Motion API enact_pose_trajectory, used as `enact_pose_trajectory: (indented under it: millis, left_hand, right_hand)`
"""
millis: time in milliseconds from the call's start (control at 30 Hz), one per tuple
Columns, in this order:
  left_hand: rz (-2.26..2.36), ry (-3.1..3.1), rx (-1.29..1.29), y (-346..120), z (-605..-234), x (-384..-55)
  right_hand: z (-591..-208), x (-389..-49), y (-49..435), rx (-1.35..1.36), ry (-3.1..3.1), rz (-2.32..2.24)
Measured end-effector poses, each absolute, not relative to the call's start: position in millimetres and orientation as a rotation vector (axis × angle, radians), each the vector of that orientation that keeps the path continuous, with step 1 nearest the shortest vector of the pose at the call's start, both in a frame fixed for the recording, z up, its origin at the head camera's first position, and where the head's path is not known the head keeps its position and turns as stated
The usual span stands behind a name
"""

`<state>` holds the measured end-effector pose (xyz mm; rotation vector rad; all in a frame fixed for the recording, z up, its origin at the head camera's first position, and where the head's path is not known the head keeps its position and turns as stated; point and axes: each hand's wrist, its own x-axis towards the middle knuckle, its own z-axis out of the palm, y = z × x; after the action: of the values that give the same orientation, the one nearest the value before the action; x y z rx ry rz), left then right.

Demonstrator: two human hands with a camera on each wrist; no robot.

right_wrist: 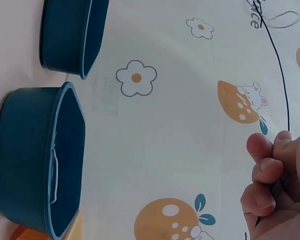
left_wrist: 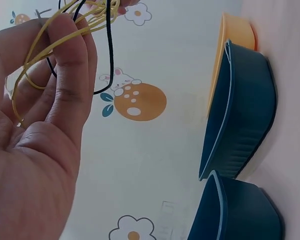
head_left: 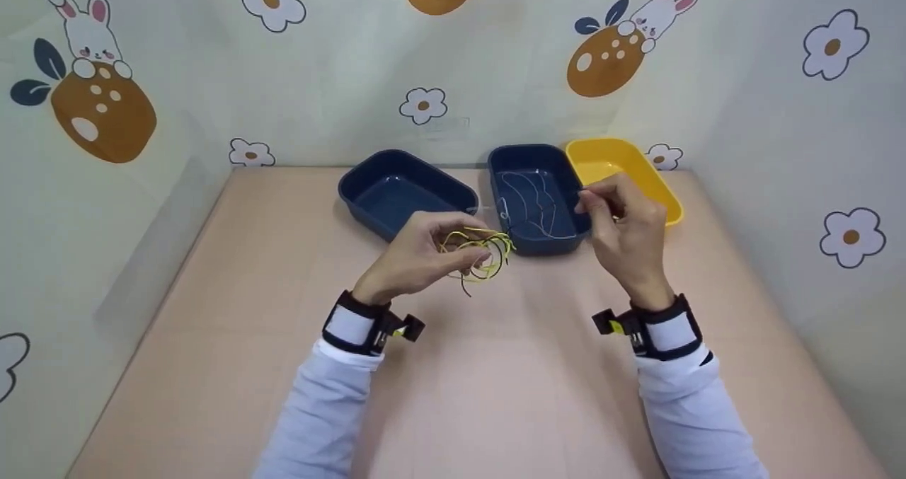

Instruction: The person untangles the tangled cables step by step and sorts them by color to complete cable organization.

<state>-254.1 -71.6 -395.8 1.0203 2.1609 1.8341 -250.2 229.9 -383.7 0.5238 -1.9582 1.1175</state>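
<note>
A loose tangle of thin yellow and black wires (head_left: 501,244) is held between the thumb and fingers of my left hand (head_left: 417,260), above the table in front of the bins. In the left wrist view, yellow strands (left_wrist: 65,39) loop around the fingers and a black strand (left_wrist: 110,47) bends down beside them. My right hand (head_left: 630,228), raised near the right rim of the middle bin, pinches a black wire (right_wrist: 281,70). That wire stretches up from the fingertips in the right wrist view, toward a pale loop (right_wrist: 289,20).
A dark blue bin (head_left: 354,199) stands at the back left of centre. Beside it, a second dark blue bin (head_left: 541,247) has several thin white wires (head_left: 548,206) inside. Behind my right hand is a yellow bin (head_left: 669,203). Patterned cloth (head_left: 340,76) walls the table on three sides.
</note>
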Motion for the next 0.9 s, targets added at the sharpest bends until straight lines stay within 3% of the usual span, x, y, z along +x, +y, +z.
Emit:
enact_pose_trajectory:
  millis: [300, 900]
  left_hand:
    - [1.906, 2.301, 0.999, -73, -399, -257]
    - [1.957, 2.427, 0.958, -78, -400, -259]
  right_hand:
    - [-382, -251, 242, 0.528, -2.056, 1.077]
    - [-383, -253, 252, 0.184, -2.022, 0.984]
